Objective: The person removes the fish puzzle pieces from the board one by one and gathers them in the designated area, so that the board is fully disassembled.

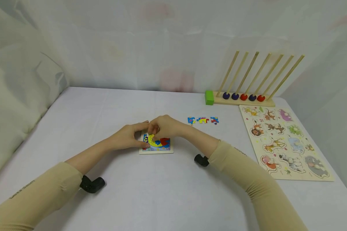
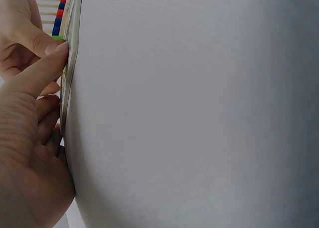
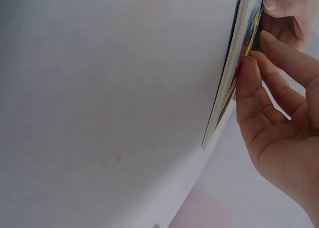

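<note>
A small framed jigsaw puzzle [image 1: 157,152] with a yellow, red and blue picture lies flat on the white table. My left hand [image 1: 127,137] holds it at the left side, thumb over the near left corner and fingers at the far edge. In the left wrist view the thumb [image 2: 47,66] lies along the board's rim. The right hand [image 1: 167,125] is bent over the puzzle, its thumb and curled fingertips pinching a yellow piece at the picture's surface; the fingers mostly hide that piece. Both hands also show close together in the right wrist view, above the puzzle frame [image 3: 224,88].
Three loose jigsaw pieces [image 1: 203,120] lie in a row behind the right wrist. At the back right stands a wooden peg rack [image 1: 243,102] with beads and a green block [image 1: 209,98]. An animal peg board [image 1: 280,144] covers the right side. Black fittings [image 1: 92,185] hang under both forearms.
</note>
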